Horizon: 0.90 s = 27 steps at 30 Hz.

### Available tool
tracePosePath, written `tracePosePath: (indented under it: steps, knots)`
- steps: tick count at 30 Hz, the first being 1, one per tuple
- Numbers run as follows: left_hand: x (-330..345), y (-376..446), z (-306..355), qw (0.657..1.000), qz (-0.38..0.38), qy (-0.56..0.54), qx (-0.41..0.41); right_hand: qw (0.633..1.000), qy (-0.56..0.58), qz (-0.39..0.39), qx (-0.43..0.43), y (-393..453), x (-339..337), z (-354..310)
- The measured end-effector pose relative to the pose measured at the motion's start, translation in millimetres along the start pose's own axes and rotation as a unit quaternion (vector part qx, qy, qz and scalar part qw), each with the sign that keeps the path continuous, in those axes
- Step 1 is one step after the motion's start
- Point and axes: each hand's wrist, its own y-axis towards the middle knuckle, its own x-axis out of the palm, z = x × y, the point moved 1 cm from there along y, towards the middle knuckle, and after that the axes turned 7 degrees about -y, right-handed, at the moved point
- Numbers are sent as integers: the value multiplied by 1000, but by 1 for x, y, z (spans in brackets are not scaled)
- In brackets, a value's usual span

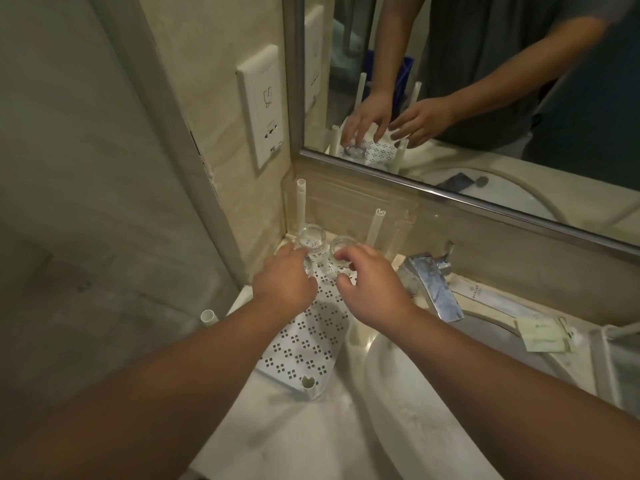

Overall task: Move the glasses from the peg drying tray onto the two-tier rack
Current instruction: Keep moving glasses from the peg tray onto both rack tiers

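Note:
Two clear glasses stand on the far end of the white perforated top shelf of the rack [304, 344], which has white tube posts at its corners. My left hand [284, 284] reaches in from the left, and its fingers wrap the side of the left glass [311, 242]. My right hand [370, 282] hovers just in front of the right glass [341, 249], with fingers and thumb apart and curled toward it. The mirror shows that hand holding nothing. A translucent tray [602, 362] shows partly at the right edge; I see no glasses on it.
The rack fills the counter's corner, against the tiled wall and under the mirror [485, 98]. A chrome tap [433, 285] stands right of the rack, over the white basin [415, 393]. Paper sachets [540, 336] lie on the counter. A wall socket [263, 105] sits above.

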Motion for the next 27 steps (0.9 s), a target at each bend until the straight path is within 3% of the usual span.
tracePosePath:
  steps: [6,20,27]
  knots:
    - [9,-2,-3,995,12,96,23,1000,-13,-12,-3,-5,5,4]
    - [4,-16,-8,998,-34,9,43,1000,-14,-19,-1,-26,2,0]
    - [-45,-34,21,995,0,25,98,1000,14,-19,5,-51,3,-14]
